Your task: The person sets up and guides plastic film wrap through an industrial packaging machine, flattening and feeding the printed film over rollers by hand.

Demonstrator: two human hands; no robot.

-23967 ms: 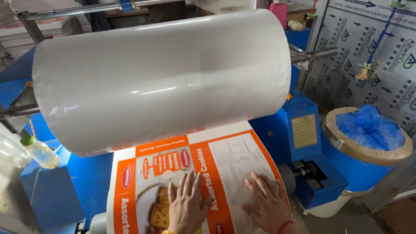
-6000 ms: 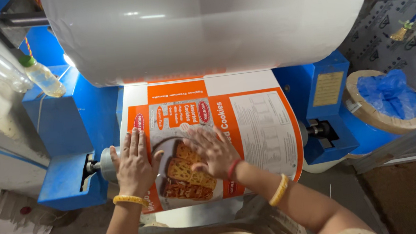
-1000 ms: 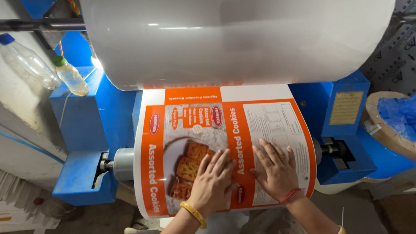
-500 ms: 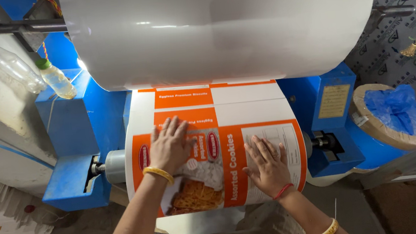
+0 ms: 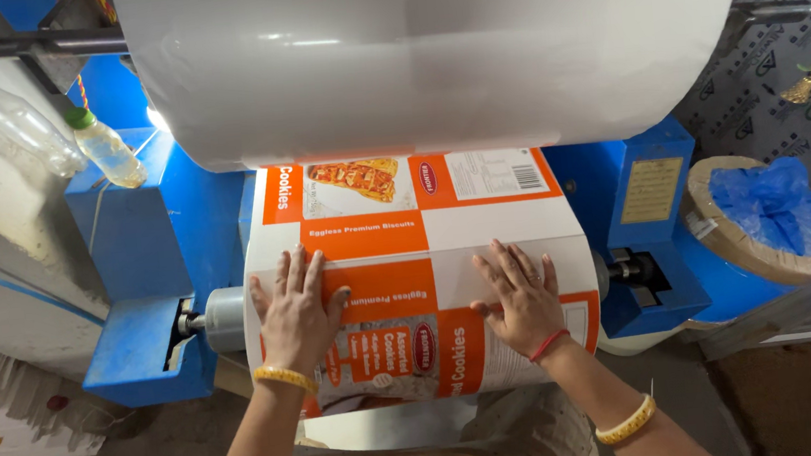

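Note:
An orange-and-white printed carton sheet (image 5: 484, 226) lies over a roller of a blue machine, running up under a large roll of clear film (image 5: 429, 50). My left hand (image 5: 295, 311) presses flat on the left half of the sheet, fingers spread. Flat on the right half rests my right hand (image 5: 521, 296), fingers spread too. A yellow bangle sits on my left wrist, a red thread and a yellow bangle on my right arm. Neither hand grips anything.
The blue machine frame (image 5: 150, 270) flanks the roller, with a steel shaft end (image 5: 218, 321) at left. Two plastic bottles (image 5: 105, 147) hang at upper left. A round drum lined with blue plastic (image 5: 776, 215) stands at right. Paper scraps lie on the floor at lower left.
The printed sheet has advanced upward into the machine, so a different part of the print shows. My left hand has slid lower and my right hand stays flat on the sheet.

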